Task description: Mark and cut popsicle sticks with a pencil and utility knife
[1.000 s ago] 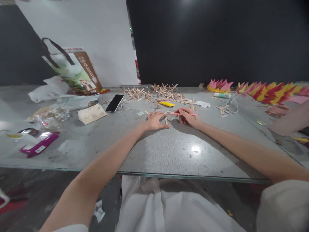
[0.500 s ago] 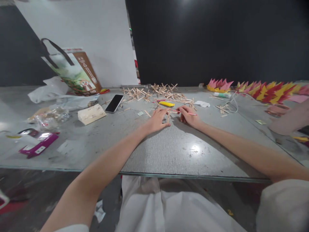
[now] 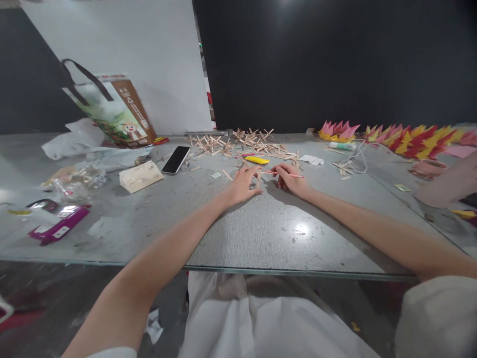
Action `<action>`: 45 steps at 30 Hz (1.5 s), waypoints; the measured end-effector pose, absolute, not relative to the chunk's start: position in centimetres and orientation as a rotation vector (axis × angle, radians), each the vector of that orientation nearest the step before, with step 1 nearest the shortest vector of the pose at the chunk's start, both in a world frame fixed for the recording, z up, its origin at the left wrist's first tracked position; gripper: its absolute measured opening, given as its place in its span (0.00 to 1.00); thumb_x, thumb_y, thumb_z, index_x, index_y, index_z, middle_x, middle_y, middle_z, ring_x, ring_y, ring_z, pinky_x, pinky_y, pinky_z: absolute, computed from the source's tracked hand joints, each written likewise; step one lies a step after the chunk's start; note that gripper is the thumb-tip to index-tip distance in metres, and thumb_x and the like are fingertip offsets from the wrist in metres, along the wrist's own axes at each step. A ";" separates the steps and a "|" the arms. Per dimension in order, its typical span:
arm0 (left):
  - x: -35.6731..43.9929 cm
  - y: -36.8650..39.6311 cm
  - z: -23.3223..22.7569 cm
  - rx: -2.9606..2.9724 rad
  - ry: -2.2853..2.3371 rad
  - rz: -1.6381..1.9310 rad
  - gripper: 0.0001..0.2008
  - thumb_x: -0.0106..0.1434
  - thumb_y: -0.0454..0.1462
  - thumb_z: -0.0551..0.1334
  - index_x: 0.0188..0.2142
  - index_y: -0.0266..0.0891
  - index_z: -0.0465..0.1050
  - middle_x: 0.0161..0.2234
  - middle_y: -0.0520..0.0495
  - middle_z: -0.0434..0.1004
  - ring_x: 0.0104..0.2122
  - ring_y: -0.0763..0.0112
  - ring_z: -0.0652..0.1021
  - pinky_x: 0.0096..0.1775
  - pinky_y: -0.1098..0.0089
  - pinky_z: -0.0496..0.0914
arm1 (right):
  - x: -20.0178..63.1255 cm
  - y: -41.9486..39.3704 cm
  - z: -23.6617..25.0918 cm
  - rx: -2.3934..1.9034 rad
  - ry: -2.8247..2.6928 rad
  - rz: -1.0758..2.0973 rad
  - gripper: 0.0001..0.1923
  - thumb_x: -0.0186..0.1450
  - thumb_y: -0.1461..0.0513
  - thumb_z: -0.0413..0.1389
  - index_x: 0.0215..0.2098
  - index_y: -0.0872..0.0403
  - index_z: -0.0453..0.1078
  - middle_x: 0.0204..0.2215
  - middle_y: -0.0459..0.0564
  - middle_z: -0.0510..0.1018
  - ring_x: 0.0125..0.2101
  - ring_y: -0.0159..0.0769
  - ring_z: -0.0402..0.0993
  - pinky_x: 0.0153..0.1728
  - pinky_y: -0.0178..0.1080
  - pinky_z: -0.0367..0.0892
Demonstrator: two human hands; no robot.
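My left hand (image 3: 243, 186) rests on the table, its thumb and fingers closed around a small wooden stick (image 3: 258, 179) that stands roughly upright between them. Another stick seems to cross near its top, though the join is too small to make out. In my right hand (image 3: 292, 181) is a red pencil (image 3: 297, 175), gripped as for writing, with its point toward the sticks at my left fingertips. Just beyond both hands lies a yellow utility knife (image 3: 257, 160). Loose wooden sticks (image 3: 227, 175) lie beside my left hand.
Piles of glued or crossed sticks (image 3: 257, 141) spread behind the hands. A phone (image 3: 176, 160), a wooden block (image 3: 140, 177) and a shopping bag (image 3: 122, 119) stand left. Folded paper pieces (image 3: 417, 140), a glue tube (image 3: 342, 146) and a white cable (image 3: 361, 161) lie right.
Both hands keep nearly the same place and grip. The pencil stays by the sticks, and the whole view has shifted very slightly.
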State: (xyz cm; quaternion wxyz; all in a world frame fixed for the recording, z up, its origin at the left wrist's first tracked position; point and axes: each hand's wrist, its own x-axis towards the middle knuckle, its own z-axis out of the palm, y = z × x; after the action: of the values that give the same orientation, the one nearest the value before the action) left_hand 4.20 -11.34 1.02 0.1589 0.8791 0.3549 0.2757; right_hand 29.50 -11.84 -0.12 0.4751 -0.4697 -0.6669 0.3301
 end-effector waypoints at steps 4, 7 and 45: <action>4.2 -11.5 1.2 2.471 1.019 0.848 0.36 0.63 0.40 0.75 0.67 0.45 0.63 0.52 0.40 0.79 0.61 0.46 0.73 0.65 0.46 0.62 | 29.5 -11.9 -0.1 -1.146 -1.650 0.805 0.17 0.74 0.50 0.53 0.42 0.52 0.76 0.37 0.50 0.82 0.18 0.29 0.72 0.15 0.33 0.59; 4.4 -11.4 1.1 2.396 1.008 0.885 0.32 0.65 0.36 0.72 0.66 0.44 0.63 0.41 0.45 0.82 0.53 0.51 0.79 0.65 0.47 0.63 | 29.4 -11.9 0.0 -1.138 -1.622 0.816 0.17 0.73 0.48 0.54 0.42 0.52 0.76 0.38 0.50 0.82 0.19 0.29 0.73 0.15 0.33 0.61; 3.7 -10.0 0.0 1.991 1.177 1.132 0.05 0.74 0.36 0.60 0.48 0.42 0.67 0.37 0.47 0.86 0.33 0.66 0.82 0.44 0.62 0.75 | 29.4 -13.0 0.9 -1.194 -1.627 0.863 0.30 0.74 0.39 0.51 0.34 0.53 0.76 0.15 0.43 0.72 0.10 0.27 0.57 0.12 0.34 0.51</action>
State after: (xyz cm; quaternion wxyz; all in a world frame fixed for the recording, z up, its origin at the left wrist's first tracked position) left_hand 3.69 -9.95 0.05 0.2795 0.7424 0.4390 0.4219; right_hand 29.45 -13.05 0.91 0.4558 -0.4840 -0.6599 0.3501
